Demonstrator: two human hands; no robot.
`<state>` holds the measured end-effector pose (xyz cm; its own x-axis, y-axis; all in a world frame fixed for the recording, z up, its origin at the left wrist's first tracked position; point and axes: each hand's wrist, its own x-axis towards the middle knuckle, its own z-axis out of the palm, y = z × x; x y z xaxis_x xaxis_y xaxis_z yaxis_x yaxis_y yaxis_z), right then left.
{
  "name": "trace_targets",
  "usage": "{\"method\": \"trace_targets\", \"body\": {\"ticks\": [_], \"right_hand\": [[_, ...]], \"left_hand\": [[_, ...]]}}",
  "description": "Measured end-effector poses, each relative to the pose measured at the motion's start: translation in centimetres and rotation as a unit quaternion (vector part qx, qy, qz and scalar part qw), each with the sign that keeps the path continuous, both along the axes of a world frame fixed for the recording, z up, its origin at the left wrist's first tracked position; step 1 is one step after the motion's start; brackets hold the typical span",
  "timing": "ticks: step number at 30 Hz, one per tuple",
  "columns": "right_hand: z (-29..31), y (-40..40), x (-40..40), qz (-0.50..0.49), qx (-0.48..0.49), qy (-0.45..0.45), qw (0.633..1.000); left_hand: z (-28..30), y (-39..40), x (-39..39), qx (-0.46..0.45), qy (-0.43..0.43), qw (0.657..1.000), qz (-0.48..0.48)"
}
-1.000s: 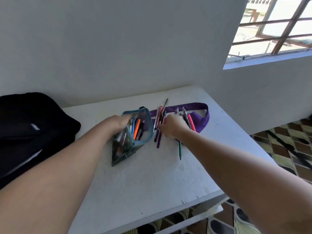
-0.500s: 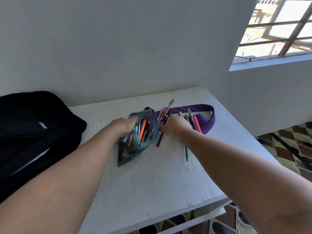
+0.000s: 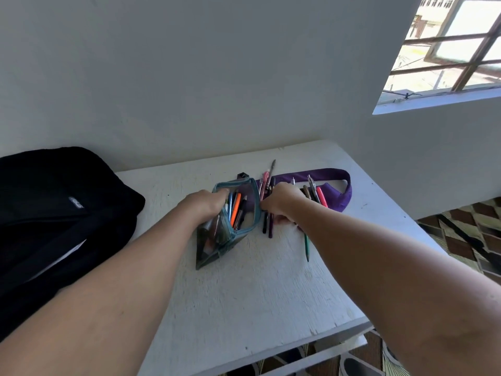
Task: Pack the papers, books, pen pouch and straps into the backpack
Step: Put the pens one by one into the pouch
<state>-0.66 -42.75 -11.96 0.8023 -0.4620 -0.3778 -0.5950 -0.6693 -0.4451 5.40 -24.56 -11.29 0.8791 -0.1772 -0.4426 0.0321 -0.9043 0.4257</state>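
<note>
A clear pen pouch (image 3: pixel 217 240) with teal trim lies open on the white table (image 3: pixel 257 289), several pens inside it. My left hand (image 3: pixel 202 206) grips its left rim and holds the mouth open. Just to the right, my right hand (image 3: pixel 282 200) grips loose pens (image 3: pixel 267 221) beside the pouch's mouth. More loose pens (image 3: pixel 315 192) lie across a purple strap (image 3: pixel 336 185) behind that hand, and a green pen (image 3: pixel 306 244) sticks out under my wrist. The black backpack (image 3: pixel 54 213) sits at the table's left end, something white showing in its opening.
A white wall runs along the table's far side. A barred window (image 3: pixel 455 50) is at the upper right. Patterned floor (image 3: pixel 466 240) shows beyond the table's right edge and under its front edge.
My right hand has closed round a few loose pens and drawn them closer to the pouch's mouth. My left hand keeps the same hold on the pouch's rim.
</note>
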Motion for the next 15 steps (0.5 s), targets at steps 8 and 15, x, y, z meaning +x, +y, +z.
{"method": "trace_targets", "body": {"ticks": [8, 15], "right_hand": [[-0.7, 0.3, -0.2, 0.009, -0.037, 0.007, 0.999], [0.7, -0.1, -0.6, -0.032, 0.049, -0.009, 0.998]], "left_hand": [[-0.3, 0.0, 0.2, 0.008, -0.005, 1.000, -0.005], [-0.1, -0.1, -0.2, 0.008, -0.012, 1.000, -0.008]]}}
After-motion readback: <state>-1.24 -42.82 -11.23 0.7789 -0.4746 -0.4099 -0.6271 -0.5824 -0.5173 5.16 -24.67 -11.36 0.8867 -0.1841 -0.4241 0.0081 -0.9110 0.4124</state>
